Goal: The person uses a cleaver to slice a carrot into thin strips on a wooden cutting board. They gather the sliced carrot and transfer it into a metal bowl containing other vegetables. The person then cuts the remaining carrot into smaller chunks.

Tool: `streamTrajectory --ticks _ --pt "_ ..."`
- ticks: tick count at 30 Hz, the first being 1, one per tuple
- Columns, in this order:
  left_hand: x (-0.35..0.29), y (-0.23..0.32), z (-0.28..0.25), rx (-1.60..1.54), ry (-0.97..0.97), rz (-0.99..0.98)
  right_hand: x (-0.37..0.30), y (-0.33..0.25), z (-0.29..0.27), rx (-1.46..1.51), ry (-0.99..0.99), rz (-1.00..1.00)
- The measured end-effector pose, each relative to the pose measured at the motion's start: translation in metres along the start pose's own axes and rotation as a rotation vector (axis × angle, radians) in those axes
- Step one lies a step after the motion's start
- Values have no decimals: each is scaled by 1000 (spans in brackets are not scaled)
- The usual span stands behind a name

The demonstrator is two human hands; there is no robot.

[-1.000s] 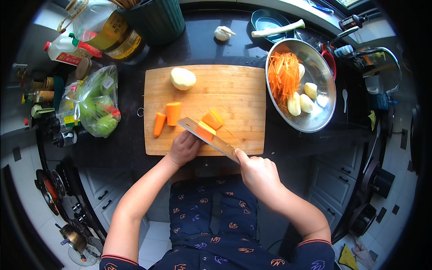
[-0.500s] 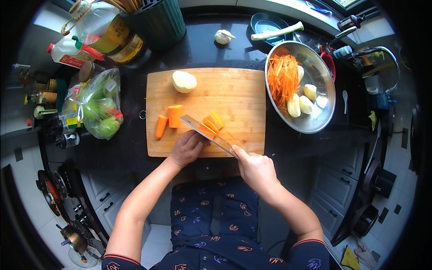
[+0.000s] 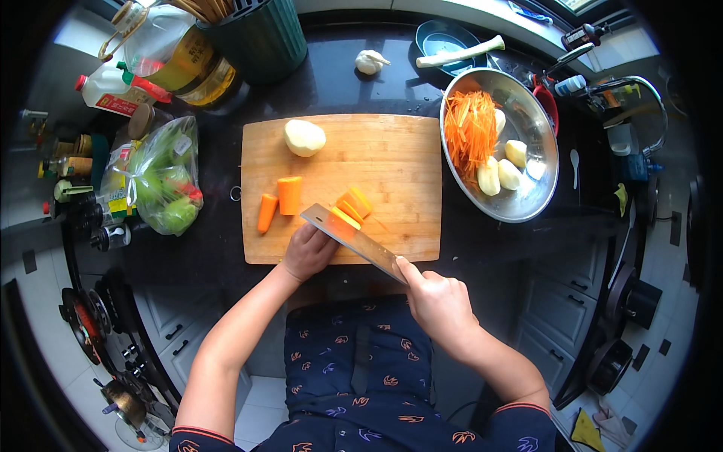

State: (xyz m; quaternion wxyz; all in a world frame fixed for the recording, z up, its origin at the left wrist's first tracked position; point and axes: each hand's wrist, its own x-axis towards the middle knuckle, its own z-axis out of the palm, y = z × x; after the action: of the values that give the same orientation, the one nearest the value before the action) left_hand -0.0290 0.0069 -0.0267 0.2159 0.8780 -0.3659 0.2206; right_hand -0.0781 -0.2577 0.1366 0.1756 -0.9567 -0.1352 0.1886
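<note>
A kitchen knife [image 3: 360,239] with a broad blade slants over the front of the wooden cutting board [image 3: 392,158]. My right hand [image 3: 440,300] is closed round its handle. On the far side of the blade lie carrot slices [image 3: 352,205], leaning on one another. Close against the near side, my left hand [image 3: 309,250] has its fingers curled on a carrot piece, mostly hidden by the blade and fingers. Two more carrot pieces, a thick one [image 3: 289,196] and a thin one [image 3: 267,213], rest to the left. Behind them sits a peeled potato [image 3: 304,138].
Right of the board, a steel bowl [image 3: 536,200] holds shredded carrot [image 3: 468,132] and several peeled pale pieces. A garlic bulb [image 3: 370,62] and a blue-green dish [image 3: 444,34] are at the back. Bagged green vegetables [image 3: 169,181] and an oil jug [image 3: 177,60] stand left.
The knife has shifted slightly toward me and its blade face is tilted more into view. My right hand has moved a little right and nearer. My left hand has drawn slightly left.
</note>
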Motion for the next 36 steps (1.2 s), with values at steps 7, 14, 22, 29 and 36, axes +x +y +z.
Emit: streamTrajectory --ticks 7,14,22,29,36 --pt "-1 0 1 26 -18 -3 1 5 0 -8 19 -55" --pt "-2 -1 2 31 -12 5 -1 4 0 15 -3 3" --pt "-2 -1 3 18 -18 -6 1 4 -1 11 -36 11" --pt "-1 0 3 15 -17 -21 17 2 -2 5 -123 6" --pt "9 1 7 -12 70 13 57 15 30 46 -78 -42"
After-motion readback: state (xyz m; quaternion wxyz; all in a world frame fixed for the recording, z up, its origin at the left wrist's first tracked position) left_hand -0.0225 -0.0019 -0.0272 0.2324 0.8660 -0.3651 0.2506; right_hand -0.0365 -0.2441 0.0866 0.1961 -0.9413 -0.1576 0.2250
